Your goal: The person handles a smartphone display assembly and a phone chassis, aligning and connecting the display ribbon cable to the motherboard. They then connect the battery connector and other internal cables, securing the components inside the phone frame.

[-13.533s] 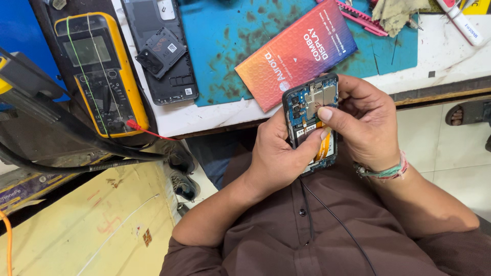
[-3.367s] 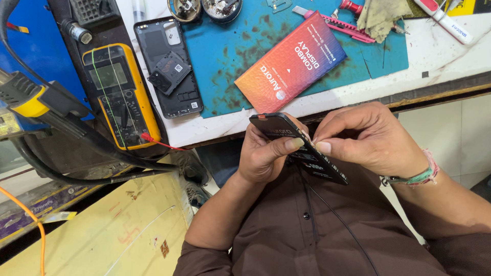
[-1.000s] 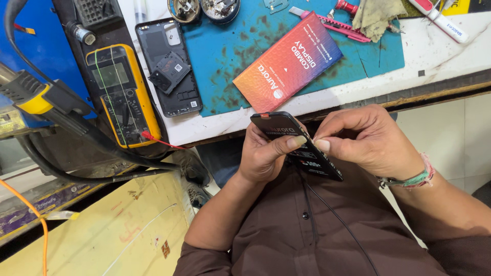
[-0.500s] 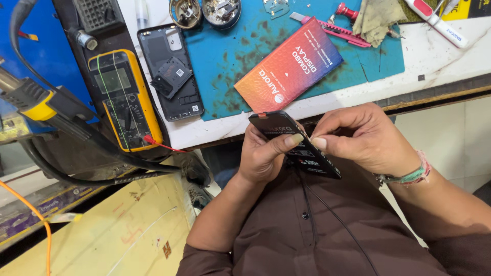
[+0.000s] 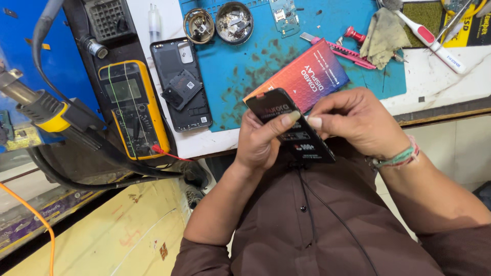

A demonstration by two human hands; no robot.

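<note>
Left hand (image 5: pixel 263 140) gripping a black phone display panel (image 5: pixel 289 125) along its edge, fingers curled under and thumb pressed flat on the front. Right hand (image 5: pixel 358 122) closing on the same panel from the other side, thumb and forefinger pinching near the middle of the face, possibly working at a protective film, though too small to tell. Panel being held tilted, above the lap and just short of the tabletop (image 5: pixel 434 82) edge, touching nothing but the two hands.

Judging from the layout: still unassembled. Lying beyond the left hand, a black phone back cover (image 5: pixel 181 84) with a small black part on it, not yet joined to anything. Resting just past the knuckles, a red and blue display box (image 5: pixel 307 76) on the blue work mat (image 5: pixel 240 66). Sitting farther out, two round metal dishes (image 5: pixel 217 23) of small parts. Lying well to the left, a yellow multimeter (image 5: pixel 133 107). Fitting the panel and closing up with the cover apparently remaining.
</note>
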